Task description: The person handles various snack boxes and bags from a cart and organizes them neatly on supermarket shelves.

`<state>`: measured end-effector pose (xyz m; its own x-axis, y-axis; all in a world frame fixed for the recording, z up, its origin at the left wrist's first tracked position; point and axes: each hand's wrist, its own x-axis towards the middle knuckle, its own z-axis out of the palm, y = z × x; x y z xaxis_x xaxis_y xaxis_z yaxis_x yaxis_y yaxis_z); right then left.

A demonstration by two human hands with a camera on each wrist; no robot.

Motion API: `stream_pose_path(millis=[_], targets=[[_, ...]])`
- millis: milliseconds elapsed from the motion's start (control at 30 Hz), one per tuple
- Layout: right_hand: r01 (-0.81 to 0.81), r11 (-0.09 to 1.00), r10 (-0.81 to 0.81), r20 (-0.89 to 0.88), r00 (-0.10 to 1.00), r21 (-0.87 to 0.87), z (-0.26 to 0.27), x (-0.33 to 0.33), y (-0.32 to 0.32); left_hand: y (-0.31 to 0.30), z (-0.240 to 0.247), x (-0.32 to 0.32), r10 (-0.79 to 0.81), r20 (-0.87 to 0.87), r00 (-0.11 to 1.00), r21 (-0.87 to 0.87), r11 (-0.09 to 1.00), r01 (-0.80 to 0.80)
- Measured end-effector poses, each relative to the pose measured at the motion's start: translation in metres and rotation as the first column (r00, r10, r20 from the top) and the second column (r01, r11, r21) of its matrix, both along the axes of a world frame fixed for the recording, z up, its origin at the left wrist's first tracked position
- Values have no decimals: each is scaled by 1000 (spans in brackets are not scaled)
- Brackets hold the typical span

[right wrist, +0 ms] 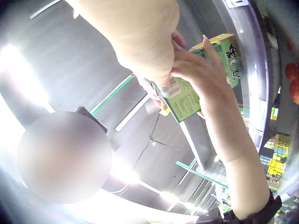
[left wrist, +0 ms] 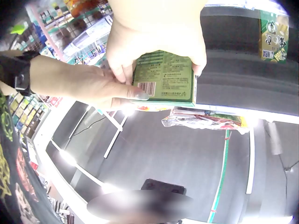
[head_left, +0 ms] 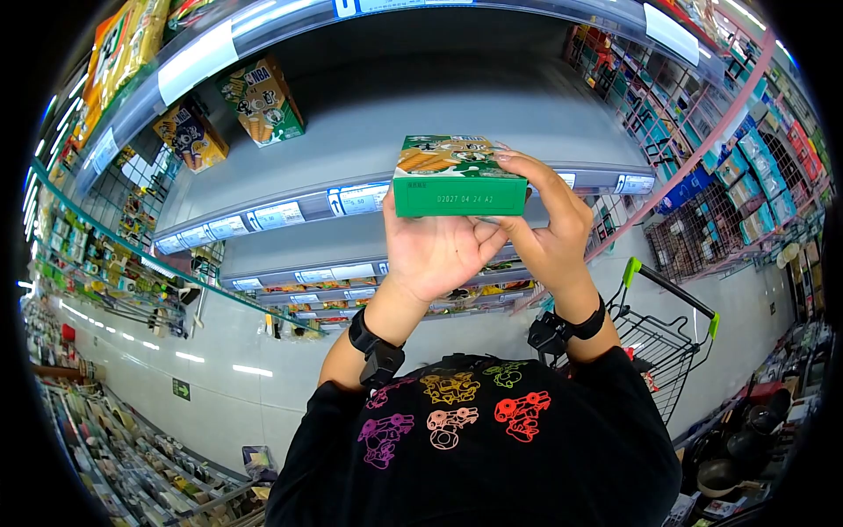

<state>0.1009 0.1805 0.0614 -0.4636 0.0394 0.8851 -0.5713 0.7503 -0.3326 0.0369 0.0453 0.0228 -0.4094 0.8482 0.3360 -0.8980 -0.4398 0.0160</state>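
Note:
A green snack box (head_left: 461, 195) with a date code on its near end is held up before the chest. Its upper face carries printed golden snack sticks and an NBA mark. My left hand (head_left: 439, 255) grips it from below, palm up, thumb at its left edge. From the right, my right hand (head_left: 558, 211) pinches the box's side, fingers on top and thumb low. The left wrist view shows the box's text panel (left wrist: 175, 81) with a barcode, the right thumb lying beside it. In the right wrist view the left hand (right wrist: 205, 84) spans the box.
Two similar boxes, one green (head_left: 263, 105) and one purple-yellow (head_left: 191, 140), stand on the shelf (head_left: 492, 105) at left. Price tags line the shelf edge (head_left: 360, 200). A shopping cart (head_left: 663, 325) stands at right. Packaged goods hang on racks (head_left: 755, 176) beyond.

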Motion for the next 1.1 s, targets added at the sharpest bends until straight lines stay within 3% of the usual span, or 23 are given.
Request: stream_pose_path(millis=[600,1100], targets=[[-13,1000,13,21,1000,6,1,4,-4,-3,0,3,20,-32,999,-74,997,-22],[-4,1000,4,19,1000,16,-3,5,-5,-4,-7,3,24,-25,999,-31,999,-25]])
